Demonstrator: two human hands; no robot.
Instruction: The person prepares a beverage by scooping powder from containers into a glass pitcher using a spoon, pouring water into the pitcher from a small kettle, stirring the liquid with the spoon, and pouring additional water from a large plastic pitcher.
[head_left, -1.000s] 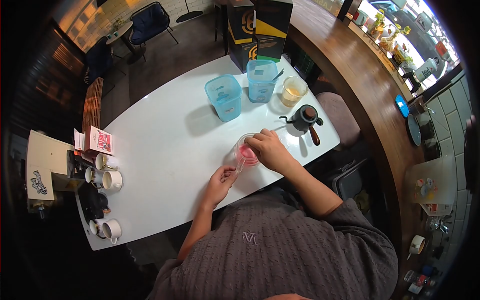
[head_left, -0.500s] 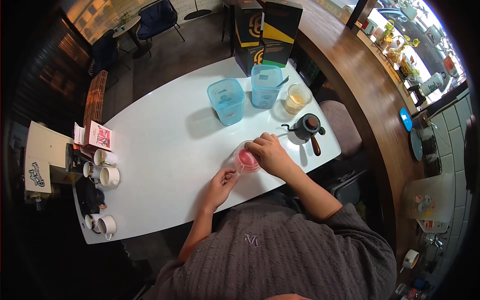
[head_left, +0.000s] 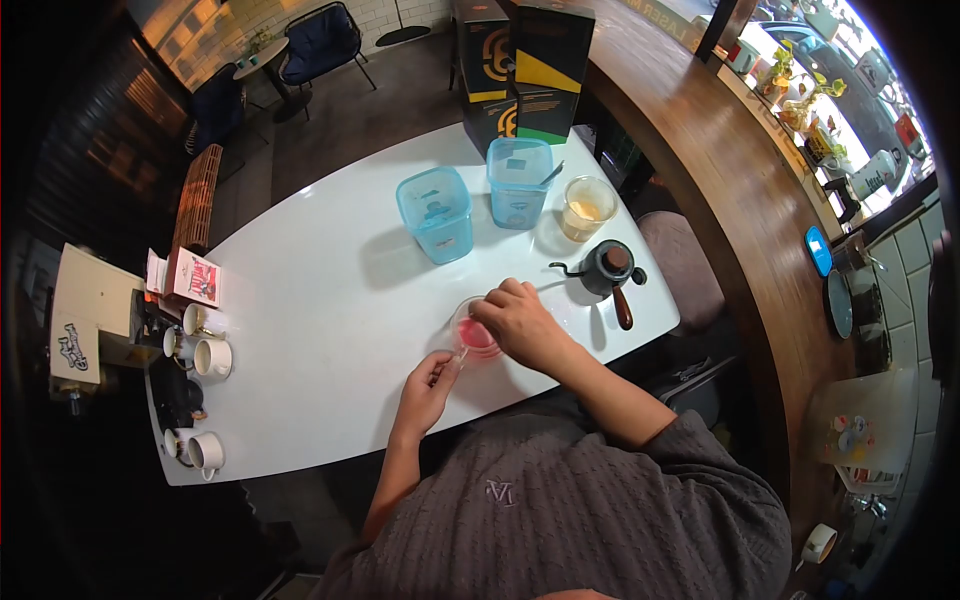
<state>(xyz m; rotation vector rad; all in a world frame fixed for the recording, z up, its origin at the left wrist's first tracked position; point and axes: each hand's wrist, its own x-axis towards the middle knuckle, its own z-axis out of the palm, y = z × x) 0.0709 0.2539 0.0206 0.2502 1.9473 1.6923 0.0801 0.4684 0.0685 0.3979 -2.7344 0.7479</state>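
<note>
A clear cup (head_left: 490, 350) with pink contents (head_left: 477, 334) is being supported upright on a white table (head_left: 320, 310), close to the edge nearest the person. Its clear handle (head_left: 461, 356) is being clamped between the thumb and curled fingers of the left hand (head_left: 427, 390). The far side of the rim is being partly covered by the right hand (head_left: 522, 325), whose fingers are being bent downward over the opening; whether the fingertips are being pressed together or closed on an object cannot be told, as they are being hidden by the hand itself.

Beyond the cup, a blue tub (head_left: 440, 225) is being shown to the left of a second blue tub (head_left: 517, 195), over whose rim a dark utensil (head_left: 553, 173) is being extended. A clear glass (head_left: 586, 212) with pale yellow contents is being shown to the right of the tubs. Nearer the right hand, a dark pot (head_left: 606, 268) with a brown handle (head_left: 622, 308) is being supported upright by the table, apart from the cup.
</note>
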